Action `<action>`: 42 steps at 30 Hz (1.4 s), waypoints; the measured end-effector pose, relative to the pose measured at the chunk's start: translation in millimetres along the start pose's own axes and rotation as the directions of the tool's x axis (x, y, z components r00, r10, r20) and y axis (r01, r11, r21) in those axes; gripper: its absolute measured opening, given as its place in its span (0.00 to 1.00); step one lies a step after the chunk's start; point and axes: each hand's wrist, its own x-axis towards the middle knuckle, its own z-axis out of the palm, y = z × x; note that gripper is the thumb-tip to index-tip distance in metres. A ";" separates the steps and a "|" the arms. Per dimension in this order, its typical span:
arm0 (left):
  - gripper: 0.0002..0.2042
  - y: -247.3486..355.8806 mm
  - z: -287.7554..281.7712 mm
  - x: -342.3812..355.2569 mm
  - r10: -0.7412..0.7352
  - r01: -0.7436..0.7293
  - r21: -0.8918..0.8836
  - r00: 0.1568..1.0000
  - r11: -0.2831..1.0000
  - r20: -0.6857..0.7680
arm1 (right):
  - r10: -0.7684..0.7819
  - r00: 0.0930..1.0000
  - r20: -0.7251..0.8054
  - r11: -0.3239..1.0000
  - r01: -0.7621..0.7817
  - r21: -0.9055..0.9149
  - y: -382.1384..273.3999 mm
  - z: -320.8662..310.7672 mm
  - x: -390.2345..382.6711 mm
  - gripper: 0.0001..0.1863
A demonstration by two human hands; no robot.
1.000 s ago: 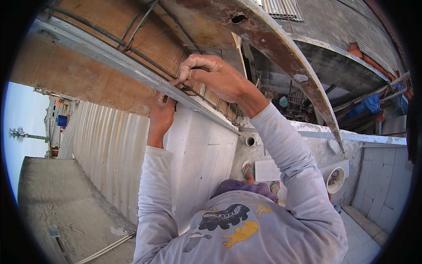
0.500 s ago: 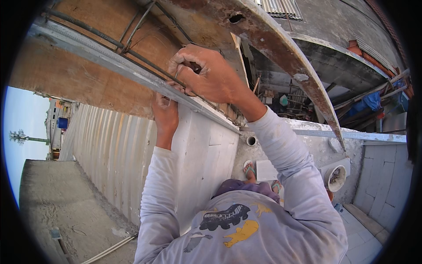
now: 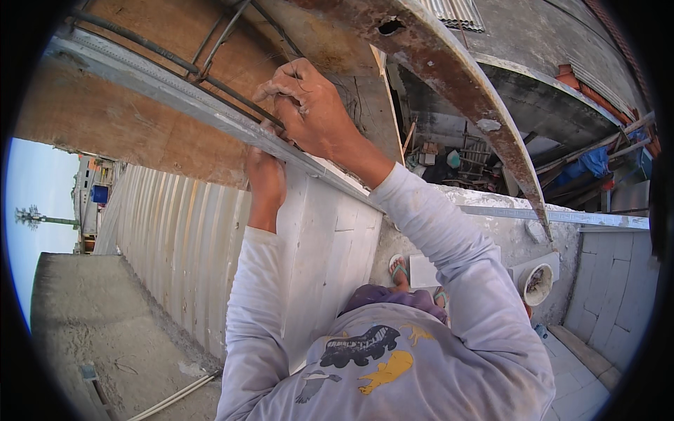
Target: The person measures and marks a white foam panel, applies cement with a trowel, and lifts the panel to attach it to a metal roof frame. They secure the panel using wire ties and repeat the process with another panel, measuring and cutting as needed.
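A long light-grey metal strip (image 3: pixel 203 112) runs diagonally from the upper left toward the middle, beside a dark steel bar (image 3: pixel 133 48). My left hand (image 3: pixel 265 181) is at the strip's lower side, its fingers curled up around the edge and partly hidden by it. Just above, my right hand (image 3: pixel 312 112) is closed, thumb and fingers bent together over the steel bar. Whatever it pinches is too small to make out. Brown wooden boards (image 3: pixel 105 123) lie behind and below the strip.
A rusty curved metal piece (image 3: pixel 449 74) arches across the upper right. Below stand a white block wall (image 3: pixel 330 224) and a bucket (image 3: pixel 538 284). Corrugated sheeting (image 3: pixel 175 238) covers the left side. A blue tarp (image 3: pixel 590 163) and stacked timber are at far right.
My right hand has moved up and slightly left, turning at the wrist, with its forearm swinging left. My left hand has stayed at the strip and rotated a little.
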 end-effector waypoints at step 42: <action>0.17 2.5 16.6 -19.5 0.044 -0.021 0.119 0.979 0.993 -0.198 | 0.197 0.878 0.437 0.980 -0.161 -0.118 50.8 -4.9 -1.6 0.15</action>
